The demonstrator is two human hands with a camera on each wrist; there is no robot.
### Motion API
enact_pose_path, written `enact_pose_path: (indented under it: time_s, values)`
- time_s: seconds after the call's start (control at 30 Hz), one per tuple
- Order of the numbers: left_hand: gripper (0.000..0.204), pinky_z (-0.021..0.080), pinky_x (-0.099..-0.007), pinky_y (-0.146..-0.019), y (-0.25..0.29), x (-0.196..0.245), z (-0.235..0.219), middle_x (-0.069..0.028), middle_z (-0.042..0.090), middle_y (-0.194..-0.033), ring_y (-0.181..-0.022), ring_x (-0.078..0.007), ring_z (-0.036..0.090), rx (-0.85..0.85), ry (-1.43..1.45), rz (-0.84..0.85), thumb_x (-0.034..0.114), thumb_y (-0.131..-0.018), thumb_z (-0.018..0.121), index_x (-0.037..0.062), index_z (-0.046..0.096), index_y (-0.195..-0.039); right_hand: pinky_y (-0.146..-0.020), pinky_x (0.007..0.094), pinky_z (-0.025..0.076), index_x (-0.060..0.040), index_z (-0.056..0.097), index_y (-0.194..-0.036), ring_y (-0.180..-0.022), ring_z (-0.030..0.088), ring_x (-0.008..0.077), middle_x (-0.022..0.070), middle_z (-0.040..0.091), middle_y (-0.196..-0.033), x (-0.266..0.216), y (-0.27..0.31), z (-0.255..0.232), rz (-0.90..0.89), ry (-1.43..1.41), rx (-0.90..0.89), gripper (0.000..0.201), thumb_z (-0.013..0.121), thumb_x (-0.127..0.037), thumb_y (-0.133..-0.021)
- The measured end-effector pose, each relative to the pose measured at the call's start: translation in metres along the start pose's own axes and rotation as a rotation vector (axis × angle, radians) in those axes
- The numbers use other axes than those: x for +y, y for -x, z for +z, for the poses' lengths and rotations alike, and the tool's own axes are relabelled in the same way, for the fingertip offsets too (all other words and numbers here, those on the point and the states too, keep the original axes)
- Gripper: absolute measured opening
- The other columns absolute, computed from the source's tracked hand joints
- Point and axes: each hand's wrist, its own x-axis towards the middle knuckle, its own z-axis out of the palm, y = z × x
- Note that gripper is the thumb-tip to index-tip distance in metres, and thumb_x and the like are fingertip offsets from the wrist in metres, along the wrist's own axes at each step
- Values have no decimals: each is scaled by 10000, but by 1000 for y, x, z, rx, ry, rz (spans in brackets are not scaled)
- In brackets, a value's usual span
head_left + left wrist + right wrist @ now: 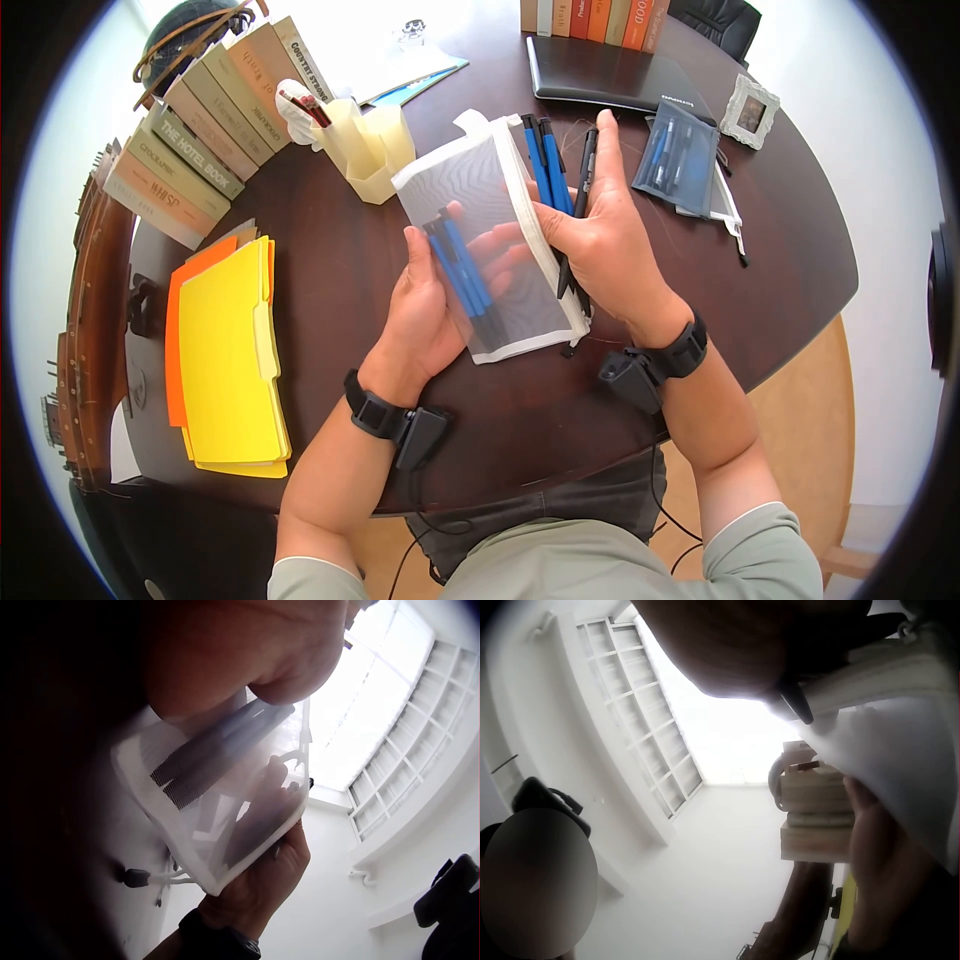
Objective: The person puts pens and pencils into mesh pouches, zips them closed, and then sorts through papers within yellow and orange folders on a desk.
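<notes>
Mesh pouch [450, 175], white-edged and tilted, is held above the worktop [335, 260], in from the middle of its near edge. The left hand [425, 310] holds its left side, fingers behind it. The right hand [622, 240] is at its right side, forefinger straight. A dark blue pouch [675, 165] lies toward the worktop's right edge. Slimmest, blue pens [557, 170] and a black pen [585, 180] sit in the right fingers' grip; more blue pens [462, 268] show through the mesh.
</notes>
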Motion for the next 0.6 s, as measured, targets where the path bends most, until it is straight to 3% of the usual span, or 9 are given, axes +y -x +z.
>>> enact_pose_path:
  time_s: [0.07,0.17,0.27,0.37,0.6]
  values:
    - [593,527,-423,-1067,0,-1,0,-187,500,-1525,-1280,-293,582,13,3,8,576,-1103,218,229,378,-1556,-744,336,635,3,-65,-1619,-903,752,223,181,706,-1126,1,-1,0,24,-20,8,968,662,-33,-981]
    - [604,534,-435,-1059,-1,-2,2,-179,526,-1480,-1270,-302,592,80,2,24,581,-1100,205,226,387,-1554,-773,326,628,77,268,-1512,-916,749,215,169,698,-1123,0,-2,0,33,-86,43,680,672,-48,-980]
    - [624,546,-461,-1051,-2,-2,-1,-164,581,-1374,-1246,-328,612,126,-19,39,589,-1094,187,212,407,-1541,-815,337,628,47,493,-1352,-943,748,242,176,684,-1161,1,-3,-4,112,-102,11,436,697,-100,-996]
    - [623,555,-457,-1037,-3,-3,-2,-153,590,-1342,-1221,-328,620,135,-16,47,593,-1091,205,214,416,-1538,-812,324,627,38,575,-1252,-942,745,212,149,711,-1108,4,-5,-9,148,-73,-10,330,705,-132,-1001]
    - [618,546,-454,-1045,-1,-2,-1,-151,581,-1357,-1233,-338,613,155,-21,47,601,-1087,220,227,415,-1539,-824,324,629,43,614,-1199,-940,745,197,126,729,-1090,5,-6,-9,153,-52,-6,248,668,-122,-1022]
